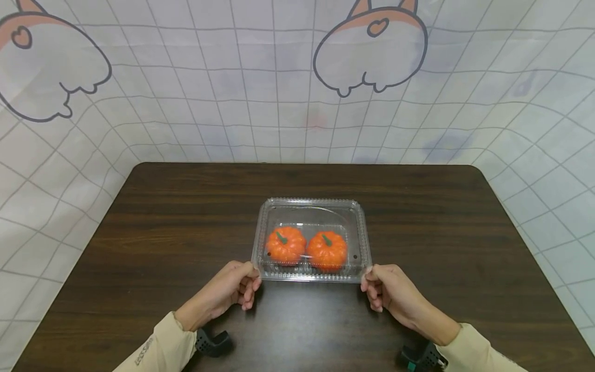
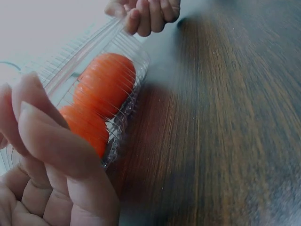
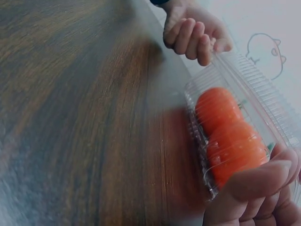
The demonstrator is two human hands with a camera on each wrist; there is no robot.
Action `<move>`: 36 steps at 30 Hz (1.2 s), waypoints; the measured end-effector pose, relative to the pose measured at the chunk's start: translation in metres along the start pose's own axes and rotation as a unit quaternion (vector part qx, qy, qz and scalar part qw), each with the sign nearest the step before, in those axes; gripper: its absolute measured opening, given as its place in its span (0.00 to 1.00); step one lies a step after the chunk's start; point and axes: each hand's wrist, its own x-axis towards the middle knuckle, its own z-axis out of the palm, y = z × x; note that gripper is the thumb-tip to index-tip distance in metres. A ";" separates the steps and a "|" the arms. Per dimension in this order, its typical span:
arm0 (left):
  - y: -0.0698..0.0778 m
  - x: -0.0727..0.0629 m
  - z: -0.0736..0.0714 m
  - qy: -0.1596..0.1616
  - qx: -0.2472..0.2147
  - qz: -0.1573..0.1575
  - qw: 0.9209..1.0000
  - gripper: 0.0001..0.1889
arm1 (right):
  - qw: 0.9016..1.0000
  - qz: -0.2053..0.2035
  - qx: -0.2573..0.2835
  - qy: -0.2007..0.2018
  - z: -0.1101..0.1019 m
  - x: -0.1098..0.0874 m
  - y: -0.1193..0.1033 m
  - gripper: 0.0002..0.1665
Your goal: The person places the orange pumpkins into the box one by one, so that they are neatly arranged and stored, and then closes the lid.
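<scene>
A clear plastic clamshell container (image 1: 311, 212) with its lid down is at the middle of the table. Two small orange pumpkins with green stems lie side by side inside, a left pumpkin (image 1: 286, 245) and a right pumpkin (image 1: 327, 251). My left hand (image 1: 234, 287) pinches the rim at the near left corner between thumb and curled fingers. At the near right corner, my right hand (image 1: 390, 292) pinches the rim the same way. Both wrist views show the container's ribbed side (image 2: 129, 101) facing me, with the pumpkins seen through it.
The dark wood-grain table (image 1: 186, 217) has rounded far corners. Behind it and along the sides hangs a white grid-patterned curtain (image 1: 279, 93) with cartoon animal drawings. Dark straps with the wrist cameras (image 1: 214, 343) sit below both hands, at the cuffs of light sleeves.
</scene>
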 end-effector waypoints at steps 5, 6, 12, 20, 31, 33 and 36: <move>0.000 0.000 -0.001 0.000 0.001 -0.001 1.000 0.15 | 1.000 0.005 0.002 -0.006 0.000 -0.001 -0.001 0.19; -0.001 0.000 -0.001 0.001 0.003 0.000 1.000 0.15 | 1.000 0.005 0.004 -0.009 0.000 -0.001 -0.001 0.19; 0.000 0.002 0.003 0.008 0.022 0.006 1.000 0.15 | 1.000 -0.011 0.016 -0.023 -0.001 -0.001 0.000 0.20; 0.001 0.003 0.008 0.024 0.016 0.027 0.999 0.16 | 1.000 -0.015 0.007 -0.013 0.001 0.001 0.000 0.21; 0.002 0.003 0.012 0.039 0.001 0.027 0.999 0.15 | 1.000 -0.007 0.012 0.006 0.005 0.002 -0.002 0.21; 0.002 0.002 0.011 0.036 0.005 0.021 0.999 0.15 | 1.000 -0.010 0.012 0.005 0.004 0.002 -0.002 0.21; 0.001 0.003 0.008 0.030 0.010 0.010 0.999 0.15 | 1.000 -0.013 0.012 0.003 0.004 0.003 -0.001 0.21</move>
